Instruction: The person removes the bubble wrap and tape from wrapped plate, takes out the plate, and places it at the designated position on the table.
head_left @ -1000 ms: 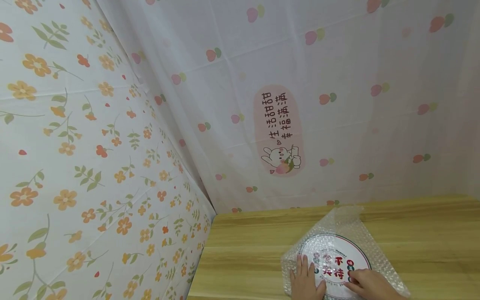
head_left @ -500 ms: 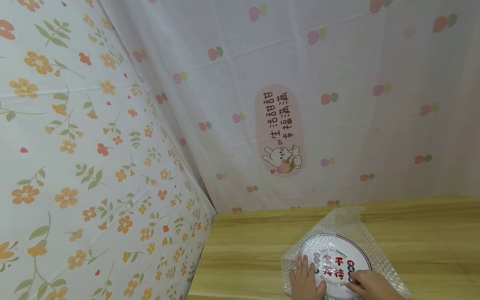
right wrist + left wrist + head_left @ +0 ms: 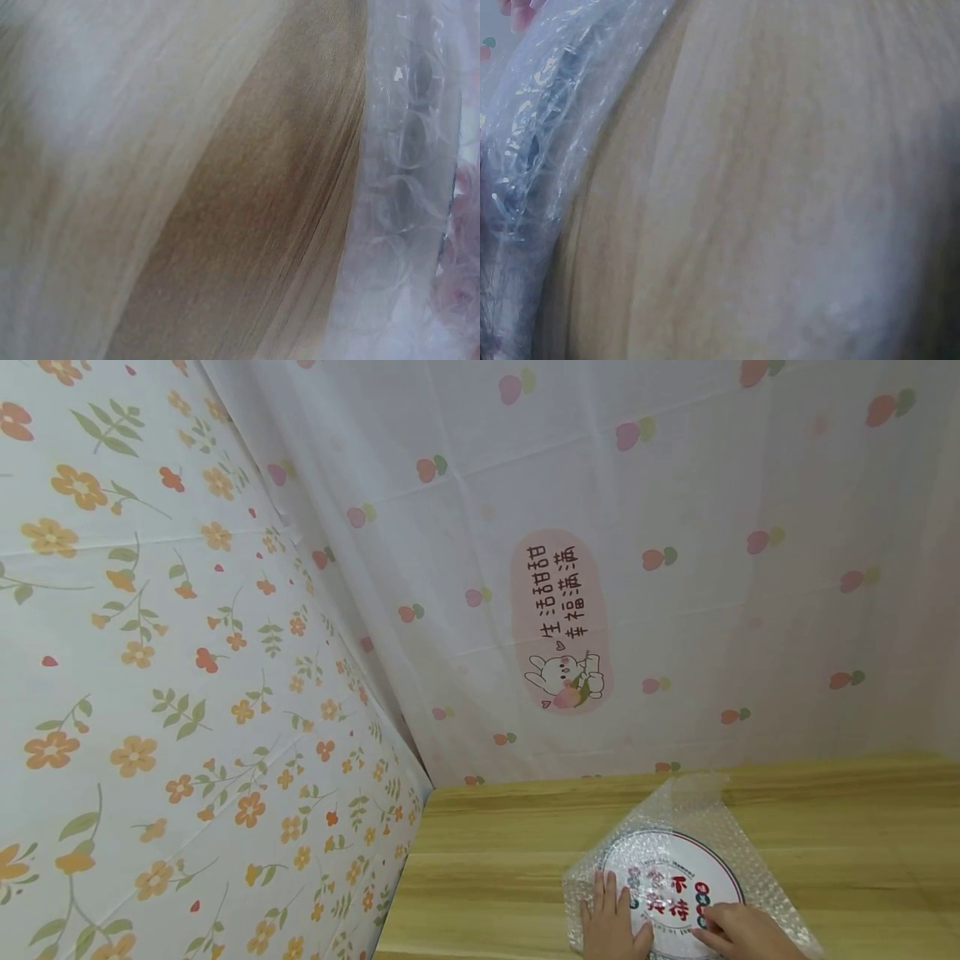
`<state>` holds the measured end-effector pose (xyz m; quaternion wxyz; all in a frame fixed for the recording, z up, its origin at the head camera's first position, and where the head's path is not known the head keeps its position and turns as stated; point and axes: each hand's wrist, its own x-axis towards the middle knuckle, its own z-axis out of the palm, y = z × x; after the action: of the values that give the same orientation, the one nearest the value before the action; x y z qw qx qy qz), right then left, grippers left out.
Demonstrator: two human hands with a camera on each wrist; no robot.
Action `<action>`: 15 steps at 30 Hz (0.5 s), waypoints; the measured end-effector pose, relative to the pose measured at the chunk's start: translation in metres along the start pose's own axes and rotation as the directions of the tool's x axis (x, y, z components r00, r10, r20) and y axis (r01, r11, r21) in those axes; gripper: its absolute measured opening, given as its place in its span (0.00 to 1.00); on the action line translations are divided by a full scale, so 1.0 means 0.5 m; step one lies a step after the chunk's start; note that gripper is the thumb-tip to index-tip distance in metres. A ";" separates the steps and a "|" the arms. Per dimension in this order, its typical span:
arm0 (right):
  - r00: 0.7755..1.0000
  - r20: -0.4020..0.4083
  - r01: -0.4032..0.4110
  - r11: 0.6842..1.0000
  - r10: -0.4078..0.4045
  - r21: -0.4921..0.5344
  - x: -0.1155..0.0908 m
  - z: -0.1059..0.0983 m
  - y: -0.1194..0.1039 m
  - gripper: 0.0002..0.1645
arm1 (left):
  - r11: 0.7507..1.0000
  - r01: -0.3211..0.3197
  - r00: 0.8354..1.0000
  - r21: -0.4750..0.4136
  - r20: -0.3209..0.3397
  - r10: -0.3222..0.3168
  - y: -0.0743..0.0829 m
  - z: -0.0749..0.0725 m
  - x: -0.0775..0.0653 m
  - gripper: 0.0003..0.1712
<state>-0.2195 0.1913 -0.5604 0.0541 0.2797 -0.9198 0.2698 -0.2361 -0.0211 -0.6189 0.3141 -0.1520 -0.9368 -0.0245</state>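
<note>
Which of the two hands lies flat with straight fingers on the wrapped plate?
The left hand: fingers straight, flat on the bubble wrap. The right hand has bent fingers.

You press on clear, glossy plastic bubble wrap [image 3: 678, 810] whose crinkled surface covers a smooth white round printed plate [image 3: 671, 889]. Under it lies the matt, grained light wooden table [image 3: 495, 868]. Behind hangs a thin creased printed plastic sheet [image 3: 675, 568].

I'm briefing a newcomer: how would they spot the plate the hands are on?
On the wooden table, near its front edge, lies a sheet of bubble wrap. On it sits the round white plate, dark-rimmed with red lettering, under both hands.
</note>
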 end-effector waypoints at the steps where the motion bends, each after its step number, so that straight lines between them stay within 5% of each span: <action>1: 1.000 -0.002 -0.001 1.000 0.001 -0.001 -0.001 0.000 0.000 0.19 | 1.000 -0.002 1.000 0.001 -0.003 0.002 0.000 0.001 -0.001 0.28; 15: 0.995 0.056 -0.079 0.997 0.078 0.017 -0.002 -0.007 -0.009 0.18 | 1.000 -0.007 1.000 0.004 -0.018 0.007 -0.001 0.000 -0.002 0.28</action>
<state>-0.2163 0.1907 -0.5556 0.0154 0.2512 -0.9286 0.2728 -0.2354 -0.0217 -0.6195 0.3228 -0.1544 -0.9335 -0.0231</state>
